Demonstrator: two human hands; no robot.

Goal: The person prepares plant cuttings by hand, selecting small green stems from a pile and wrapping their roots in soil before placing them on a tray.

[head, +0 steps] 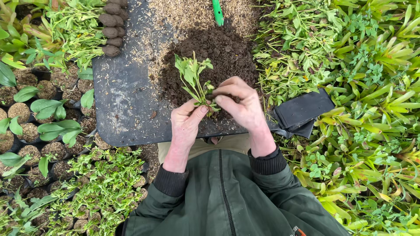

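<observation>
Over crumbly dark soil heap (pixel 218 57) — left hand (pixel 186 124), right hand (pixel 243 102) grip pinching leafy green seedling (pixel 192 74).

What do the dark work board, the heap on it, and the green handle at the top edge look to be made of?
Work board: probably matte black plastic or rubber sheet, smooth with a rounded corner. Heap: dark crumbly potting soil, with pale chaff-like flecks scattered around it. Green handle: likely glossy plastic, though only a short piece shows. Both hands hold a leafy seedling.
</observation>
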